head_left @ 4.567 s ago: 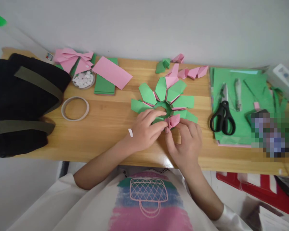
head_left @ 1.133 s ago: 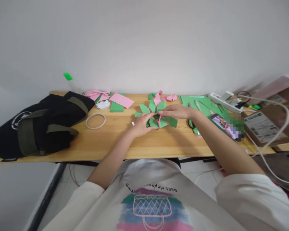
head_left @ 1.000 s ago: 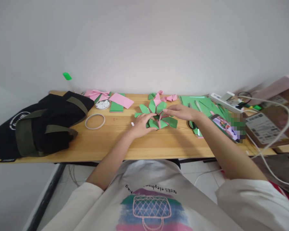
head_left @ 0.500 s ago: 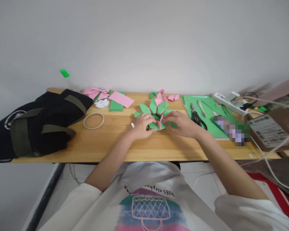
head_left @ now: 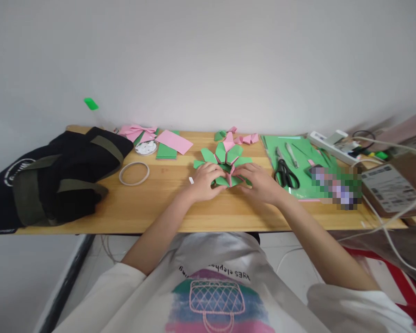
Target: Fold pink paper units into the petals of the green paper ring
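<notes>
A folded paper flower (head_left: 220,151) with green petals and pink folds lies on the wooden table in front of me. My left hand (head_left: 206,181) grips its near left side, with thumb and fingers closed around the paper. On the near right side, my right hand (head_left: 258,181) is closed on the flower's edge, its fingertips partly hidden behind the petals. Between the two hands a small pink fold (head_left: 229,178) stands up at the near rim. One pink petal (head_left: 228,140) sticks out at the far side.
Folded pink pieces (head_left: 246,138) lie behind the flower. Black scissors (head_left: 286,175) and a phone (head_left: 334,187) rest on green paper (head_left: 307,171) at right. To the left are a white ring (head_left: 134,174), pink paper (head_left: 175,141) and a black bag (head_left: 72,180).
My right hand has shifted slightly toward me and to the left along the flower's edge. My left hand keeps its hold, and the flower stays in place.
</notes>
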Tool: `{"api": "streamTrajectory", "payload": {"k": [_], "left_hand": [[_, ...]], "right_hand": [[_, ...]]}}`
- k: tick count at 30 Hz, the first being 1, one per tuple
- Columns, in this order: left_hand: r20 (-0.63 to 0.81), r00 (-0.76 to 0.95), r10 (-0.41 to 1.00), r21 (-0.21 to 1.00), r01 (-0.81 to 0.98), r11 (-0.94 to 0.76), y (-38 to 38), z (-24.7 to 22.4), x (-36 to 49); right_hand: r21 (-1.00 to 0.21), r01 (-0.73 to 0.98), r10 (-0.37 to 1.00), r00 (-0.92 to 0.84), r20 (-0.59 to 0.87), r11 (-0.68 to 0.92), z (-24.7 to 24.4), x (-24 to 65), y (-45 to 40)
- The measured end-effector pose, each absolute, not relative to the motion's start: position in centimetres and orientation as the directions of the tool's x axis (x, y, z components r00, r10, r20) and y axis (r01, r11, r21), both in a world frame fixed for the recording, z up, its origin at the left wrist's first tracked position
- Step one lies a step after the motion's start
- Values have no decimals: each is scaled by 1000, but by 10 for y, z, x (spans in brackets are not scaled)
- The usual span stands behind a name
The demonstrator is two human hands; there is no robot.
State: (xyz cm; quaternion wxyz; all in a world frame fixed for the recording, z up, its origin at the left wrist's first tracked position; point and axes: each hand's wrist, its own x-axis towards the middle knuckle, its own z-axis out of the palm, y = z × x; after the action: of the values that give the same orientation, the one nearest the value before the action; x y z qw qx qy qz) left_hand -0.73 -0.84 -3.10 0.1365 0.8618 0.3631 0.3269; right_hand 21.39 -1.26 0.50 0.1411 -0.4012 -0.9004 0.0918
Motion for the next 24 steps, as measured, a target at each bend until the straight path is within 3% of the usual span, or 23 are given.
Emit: {"api": "streamTrajectory", "payload": {"k": [15, 24], "left_hand": [[484, 497, 721, 453, 562, -692, 2, -42, -9], [446, 478, 757, 467, 597, -652, 0, -38, -10]], "right_hand": [[-171, 712, 712, -589, 384, 681, -24, 212, -21], [-219, 699, 713, -565, 415, 681, -28, 211, -24]]}}
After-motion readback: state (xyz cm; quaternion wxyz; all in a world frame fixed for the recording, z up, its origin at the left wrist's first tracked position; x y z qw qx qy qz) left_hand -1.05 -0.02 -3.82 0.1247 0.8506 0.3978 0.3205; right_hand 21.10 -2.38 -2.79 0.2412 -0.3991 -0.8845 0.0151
